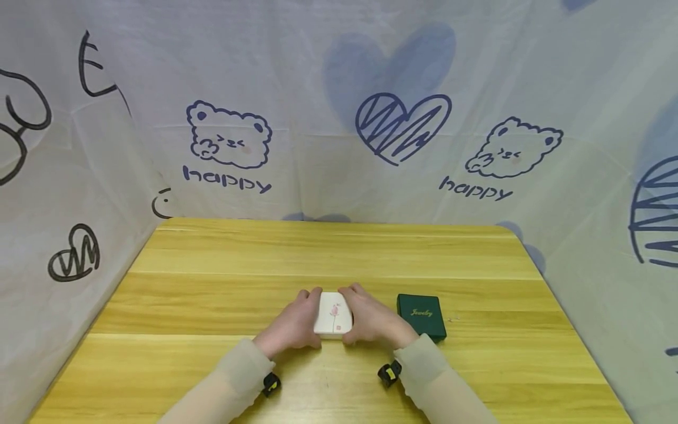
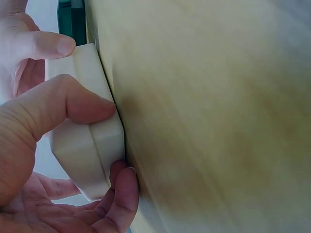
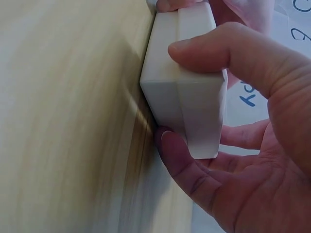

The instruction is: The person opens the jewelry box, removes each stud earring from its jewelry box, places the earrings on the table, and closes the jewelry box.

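Item: one white box, its top showing a pink flower print, a seam running round its sides; it is lying on the yellow wood-grain bench, toward the near side, between two hands. Left hand: its grip is holding the box's left end, thumb pressing the near wall, fingers curling round the far side. Right hand: its grip is clasping the right end in the same manner. One dark green box, lettered "Jewelry" in gold, is lying just right of the right hand, apart from the white box. Pale cloth, printed with hearts, bears and "happy", is hanging behind the bench's far edge.
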Available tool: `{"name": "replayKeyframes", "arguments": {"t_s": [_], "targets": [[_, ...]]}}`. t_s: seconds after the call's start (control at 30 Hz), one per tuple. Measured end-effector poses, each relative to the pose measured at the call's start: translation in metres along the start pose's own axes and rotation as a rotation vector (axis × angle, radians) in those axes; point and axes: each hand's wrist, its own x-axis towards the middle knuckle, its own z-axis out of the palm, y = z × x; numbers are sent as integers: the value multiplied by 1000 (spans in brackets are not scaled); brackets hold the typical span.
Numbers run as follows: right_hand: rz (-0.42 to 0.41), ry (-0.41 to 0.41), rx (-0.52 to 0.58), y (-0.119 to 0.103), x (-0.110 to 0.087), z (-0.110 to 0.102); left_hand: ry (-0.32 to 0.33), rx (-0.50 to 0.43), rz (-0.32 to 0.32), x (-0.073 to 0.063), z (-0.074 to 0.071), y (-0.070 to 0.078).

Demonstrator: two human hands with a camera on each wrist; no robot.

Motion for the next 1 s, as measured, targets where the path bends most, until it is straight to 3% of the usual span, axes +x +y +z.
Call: {"name": "replayKeyframes", "arguments": {"t_s": [0.63,1.0], "targets": [[-34,-20,-30,1,3,-8,19,-5,1,1,2,1],[-23,19,9,2,1,-4,13,-14,23,0,0,1]]}}
